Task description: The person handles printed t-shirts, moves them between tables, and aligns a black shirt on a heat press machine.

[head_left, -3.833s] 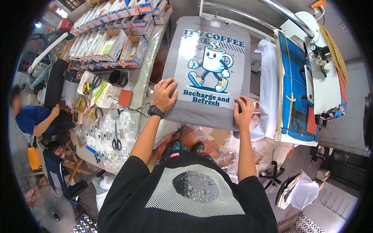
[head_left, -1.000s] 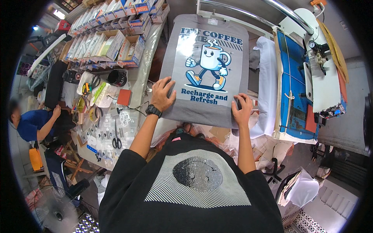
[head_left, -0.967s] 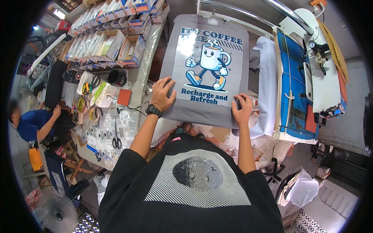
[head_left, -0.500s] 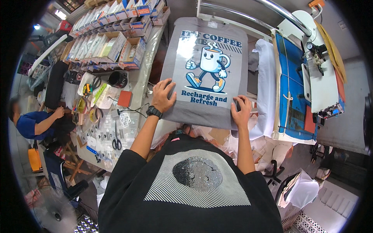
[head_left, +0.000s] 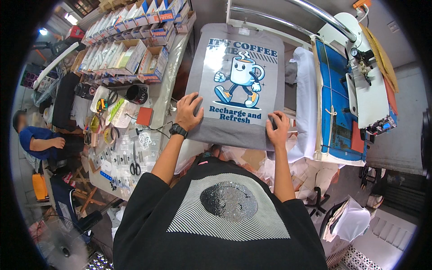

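On our left runs a table [head_left: 174, 67] under clear plastic, with rows of open boxes [head_left: 126, 54] crowding its far end. Over on our right lies a blue board [head_left: 335, 81] with a pale rim and a cord strung along it. Between the two, straight ahead of us, the grey shirt [head_left: 252, 135] is laid out flat, collar end away from us. A white cloth [head_left: 306, 103] hangs just beyond its right edge, near the blue board. At the far left we have a seated person in a blue top [head_left: 38, 141], and below them, in the corner, a fan [head_left: 65, 249]. On the shirt's front sits a glossy print [head_left: 243, 72]: a smiling cup walking in shoes, with dark lettering above and below. Our left hand [head_left: 190, 112] rests at the shirt's lower left edge, fingers spread and a little bent; our right hand [head_left: 278, 126] rests at the lower right edge, fingers curved. We cannot tell whether either one pinches the fabric. On the table near our left forearm lie black-handled scissors [head_left: 134, 164], with a dark mug [head_left: 136, 93] farther up and a red block [head_left: 144, 116] just below it. A black watch [head_left: 178, 130] circles our left wrist.
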The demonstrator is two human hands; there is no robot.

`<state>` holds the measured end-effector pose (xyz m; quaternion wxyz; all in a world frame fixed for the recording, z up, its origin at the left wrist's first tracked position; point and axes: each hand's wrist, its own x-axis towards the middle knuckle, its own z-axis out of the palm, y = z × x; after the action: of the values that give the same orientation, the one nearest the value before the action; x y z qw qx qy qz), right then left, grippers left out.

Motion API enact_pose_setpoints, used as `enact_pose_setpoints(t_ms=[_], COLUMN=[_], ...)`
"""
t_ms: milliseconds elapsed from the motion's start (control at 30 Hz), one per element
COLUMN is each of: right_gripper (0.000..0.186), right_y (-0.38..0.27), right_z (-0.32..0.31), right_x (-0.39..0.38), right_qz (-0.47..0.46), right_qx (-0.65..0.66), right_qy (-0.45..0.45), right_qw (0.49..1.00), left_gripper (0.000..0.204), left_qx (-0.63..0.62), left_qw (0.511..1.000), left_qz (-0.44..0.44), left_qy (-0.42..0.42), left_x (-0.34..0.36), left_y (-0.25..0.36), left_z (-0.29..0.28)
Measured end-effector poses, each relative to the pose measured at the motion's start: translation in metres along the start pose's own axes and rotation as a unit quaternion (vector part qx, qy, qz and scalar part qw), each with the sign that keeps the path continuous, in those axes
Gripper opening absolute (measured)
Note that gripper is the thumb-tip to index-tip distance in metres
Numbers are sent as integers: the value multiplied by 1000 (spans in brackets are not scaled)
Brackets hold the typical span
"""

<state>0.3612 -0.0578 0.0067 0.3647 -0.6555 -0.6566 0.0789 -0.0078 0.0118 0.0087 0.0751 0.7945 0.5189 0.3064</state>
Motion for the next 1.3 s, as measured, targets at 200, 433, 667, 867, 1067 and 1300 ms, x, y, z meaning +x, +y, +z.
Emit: enact_pose_setpoints(t_ms=[200,433,667,867,1067,1300], right_gripper=[28,31,42,54,45,37], right_y=[-3,-4,30,104,86,100], right_z=[0,-2,11,-3,-20,-31], right_x=[-1,0,-7,-53,-91,-106], right_qz=[-9,-9,106,436,445,414], right_qx=[-3,6,130,386,453,308], right_qy=[13,4,97,-90,-135,-132], right_qw=[1000,1000,981,808,761,846], left_gripper=[40,40,34,56,43,28], left_qx=[2,1,-78,-466,-555,-513], left_qw=[1000,1000,988,745,665,702], left_qz=[0,1,-71,-476,-496,-493], left_qy=[3,-1,116,-33,-62,-36], left_x=[0,-1,-3,-59,-147,-161], left_y=[1,1,-19,-72,-96,-93], left_z=[-1,-1,5,26,21,-12])
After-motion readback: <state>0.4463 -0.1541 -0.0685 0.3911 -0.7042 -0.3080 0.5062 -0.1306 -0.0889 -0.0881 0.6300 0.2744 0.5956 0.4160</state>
